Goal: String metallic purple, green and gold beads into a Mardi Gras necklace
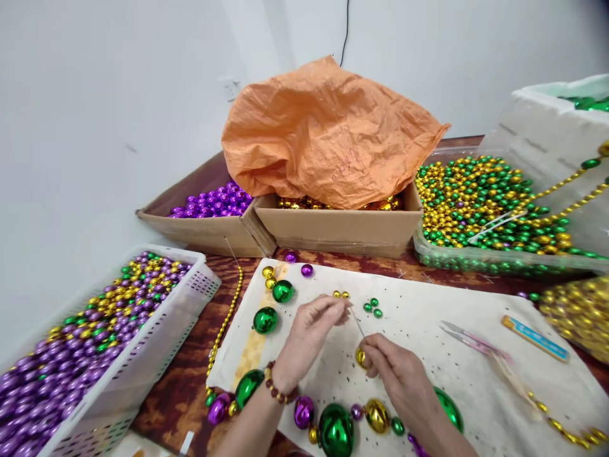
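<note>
Forearms foremost, right grip pinches gold bead at fingertips, left grip a strand

Over a white cloth on the worktop, the left hand pinches a thin strand running to the right hand, whose fingertips hold a gold bauble. Near the worktop's front edge, a string of large baubles passes beneath both forearms. A bead-filled basket stands along the left edge; an orange sack covers a carton at the far edge; scissors lie toward the right edge.
</note>
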Tool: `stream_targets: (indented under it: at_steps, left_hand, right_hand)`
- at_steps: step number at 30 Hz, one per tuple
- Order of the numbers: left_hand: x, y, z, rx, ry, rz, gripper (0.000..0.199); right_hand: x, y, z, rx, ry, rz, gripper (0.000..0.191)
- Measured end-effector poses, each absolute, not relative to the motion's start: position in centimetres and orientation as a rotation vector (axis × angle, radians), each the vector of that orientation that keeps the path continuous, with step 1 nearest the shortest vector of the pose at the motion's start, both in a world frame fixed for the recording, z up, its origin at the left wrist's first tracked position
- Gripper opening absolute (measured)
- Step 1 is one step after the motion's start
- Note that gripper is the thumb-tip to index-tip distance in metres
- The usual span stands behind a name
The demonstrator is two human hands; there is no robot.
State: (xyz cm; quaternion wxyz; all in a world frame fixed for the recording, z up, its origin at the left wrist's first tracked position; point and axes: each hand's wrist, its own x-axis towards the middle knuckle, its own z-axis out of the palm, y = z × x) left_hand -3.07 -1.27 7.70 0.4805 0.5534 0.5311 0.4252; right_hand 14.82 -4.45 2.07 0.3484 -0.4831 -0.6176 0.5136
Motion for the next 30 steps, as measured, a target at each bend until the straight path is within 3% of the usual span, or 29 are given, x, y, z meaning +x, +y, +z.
stream_targets:
  at_steps: [3, 6, 11, 16, 20, 24, 27, 30]
  left_hand:
    - [-6.1, 2.0, 6.6, 1.756, 1.621, 0.912, 0.028]
    - [-8.4, 5.5, 5.2, 2.076, 1.992, 0.568, 0.025]
    - [-9.5, 9.2, 3.3, 2.057, 2.173, 0.346, 0.026]
    - [-9.4, 10.2, 2.6, 2.011, 2.186, 0.278, 0.029]
    - [-8.9, 9.5, 3.9, 2.034, 2.098, 0.373, 0.024]
    - [-7.5, 7.1, 5.6, 1.995, 1.869, 0.646, 0.045]
    - [-5.8, 4.1, 5.7, 1.466, 1.469, 0.977, 0.051]
    - [-4.1, 1.3, 5.2, 0.938, 1.125, 1.077, 0.046]
  right_hand:
    - [15.5, -4.7, 3.1, -1.208, -1.396, 1.46, 0.031]
    - [16.2, -5.2, 5.5, -1.156, -1.247, 1.487, 0.031]
    - [16.7, -6.1, 8.7, -1.167, -1.2, 1.424, 0.031]
    - [17.1, -6.5, 8.9, -1.161, -1.174, 1.442, 0.029]
    - [17.5, -6.3, 8.7, -1.136, -1.189, 1.405, 0.025]
    - [17.7, -5.5, 8.4, -1.076, -1.167, 1.413, 0.023]
    - [18.1, -5.1, 7.9, -1.034, -1.164, 1.373, 0.021]
    - [18.6, -4.8, 7.6, -1.009, -1.17, 1.366, 0.021]
